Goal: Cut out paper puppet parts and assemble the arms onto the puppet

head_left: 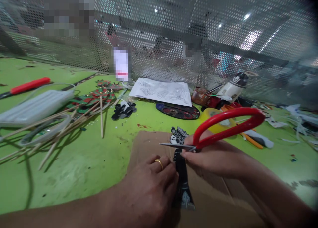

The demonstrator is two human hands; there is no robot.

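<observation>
A black-and-white cut-out figure (pixel 183 175) with a patterned head lies lengthwise on a sheet of brown cardboard (pixel 146 143). My left hand (pixel 152 186), a gold ring on one finger, is closed at the figure's left edge, its fingertips mostly hidden. Held in my right hand (pixel 218 158) is a pair of scissors with red handles (pixel 196 140). Their narrow metal blades look closed and point left, crossing in front of the figure just below its head. The thumb and fingers of my right hand also come close to the figure; whether they touch it I cannot tell.
Thin wooden sticks (pixel 101 118), a white power strip (pixel 37 107) and a red-handled tool (pixel 31 85) lie left. Behind are small black cut-outs (pixel 124 110), a drawing sheet (pixel 161 90) and a paint palette (pixel 176 112). Tape (pixel 207 115), an orange cutter (pixel 253 141) and a white bottle (pixel 231 89) stand right.
</observation>
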